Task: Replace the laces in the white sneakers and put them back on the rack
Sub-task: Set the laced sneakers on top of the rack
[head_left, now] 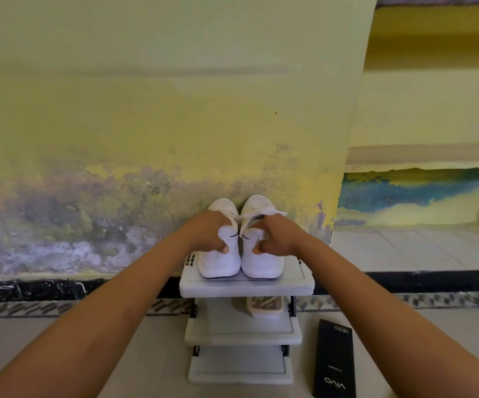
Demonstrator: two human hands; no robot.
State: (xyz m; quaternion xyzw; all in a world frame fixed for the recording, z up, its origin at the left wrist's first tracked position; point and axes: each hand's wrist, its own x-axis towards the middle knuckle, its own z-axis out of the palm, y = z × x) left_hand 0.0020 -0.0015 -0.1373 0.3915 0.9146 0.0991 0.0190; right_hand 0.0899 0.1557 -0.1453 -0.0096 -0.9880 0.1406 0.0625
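Observation:
Two white sneakers stand side by side on the top shelf of a small white rack (247,287), heels toward me, toes at the wall. My left hand (208,232) grips the left sneaker (218,262) at its collar, thumb on the heel. My right hand (275,235) grips the right sneaker (262,264) the same way. White laces (257,215) lie tied across the right sneaker's top. The tongues are partly hidden by my fingers.
The rack has two lower shelves; a cream slipper (265,307) sits on the middle one. A black phone box (334,359) lies on the tiled floor right of the rack. A stained yellow wall (146,139) rises directly behind, with a step (419,248) to the right.

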